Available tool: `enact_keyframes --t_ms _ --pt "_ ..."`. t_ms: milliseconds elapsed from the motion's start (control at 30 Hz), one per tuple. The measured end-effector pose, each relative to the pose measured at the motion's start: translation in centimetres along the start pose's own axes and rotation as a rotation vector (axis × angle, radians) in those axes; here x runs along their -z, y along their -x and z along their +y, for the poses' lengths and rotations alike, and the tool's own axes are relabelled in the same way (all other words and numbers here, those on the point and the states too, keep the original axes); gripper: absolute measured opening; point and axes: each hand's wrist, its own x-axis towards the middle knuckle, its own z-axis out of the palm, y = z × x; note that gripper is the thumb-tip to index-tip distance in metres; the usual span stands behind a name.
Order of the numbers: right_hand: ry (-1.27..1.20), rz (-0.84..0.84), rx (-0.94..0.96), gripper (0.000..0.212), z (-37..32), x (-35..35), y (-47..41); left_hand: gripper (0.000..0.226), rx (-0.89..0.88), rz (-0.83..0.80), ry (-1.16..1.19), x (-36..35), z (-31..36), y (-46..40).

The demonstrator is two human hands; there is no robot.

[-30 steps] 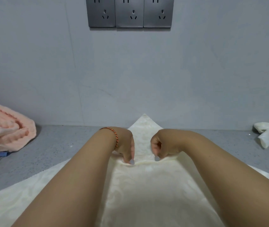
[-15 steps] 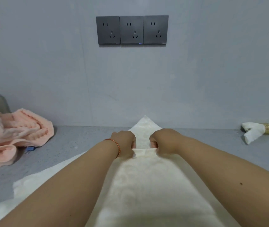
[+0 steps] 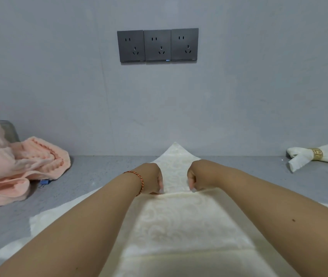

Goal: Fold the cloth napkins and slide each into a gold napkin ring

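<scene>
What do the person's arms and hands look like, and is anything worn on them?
Both forearms are bare, with no sleeves in view. The left hand has a thin braided red-orange bracelet around its wrist. The right hand wears nothing visible. The fingernails look pale, perhaps painted. No gloves or rings can be seen.

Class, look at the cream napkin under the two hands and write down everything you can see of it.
The cream napkin looks like soft woven cloth with a faint scrolling damask pattern. It lies spread on the grey counter, one pointed corner toward the wall. A raised fold edge runs across it between the hands. The left hand and the right hand, fingers curled, pinch that edge. Both forearms lie over the cloth, hiding parts of it; its near edge runs out of view.
</scene>
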Motion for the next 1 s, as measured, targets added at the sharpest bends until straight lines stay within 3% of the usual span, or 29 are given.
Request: enact_keyframes --t_ms 67,167,267,367,467,567,733,833,933,1000 --pt "-0.041 -0.024 -0.021 0.014 0.4 -0.2 -0.5 0.005 -0.023 -0.004 -0.05 -0.2 0.0 -0.4" --pt "-0.024 -0.092 -0.076 0.033 0.8 -0.2 -1.0 0.038 0.016 -0.058 -0.132 -0.2 0.1 -0.5" --pt "-0.014 -0.097 -0.082 0.028 0.7 -0.3 -0.8 0.04 0.046 -0.048 -0.159 -0.2 0.2 -0.5" --pt "0.02 0.015 -0.043 0.013 0.4 -1.1 0.4 0.023 0.038 0.039 -0.141 -0.8 0.5 0.4" --pt "0.136 0.197 0.02 0.031 0.2 -2.1 1.8 0.008 -0.02 0.136 -0.133 -1.4 0.7 1.5" --pt "0.196 0.259 0.12 0.032 -0.2 -2.6 3.0 0.015 -0.034 0.127 -0.198 -1.3 0.8 2.5" --pt "0.171 0.157 0.136 0.035 -0.4 -2.4 4.2 0.025 -0.041 0.029 -0.087 -1.4 0.5 4.4" --pt "0.061 0.091 0.072 0.025 -0.4 -1.7 4.5 0.014 0.015 0.007 -0.017 -1.1 0.4 4.5" --pt "-0.051 0.053 0.026 0.016 -0.5 -0.6 4.3 0.035 0.046 0.012 0.045 -0.6 0.6 3.9" --pt "-0.07 0.015 0.019 0.008 -0.3 -0.6 3.7 0.032 0.042 -0.012 0.03 -0.6 0.4 3.4"
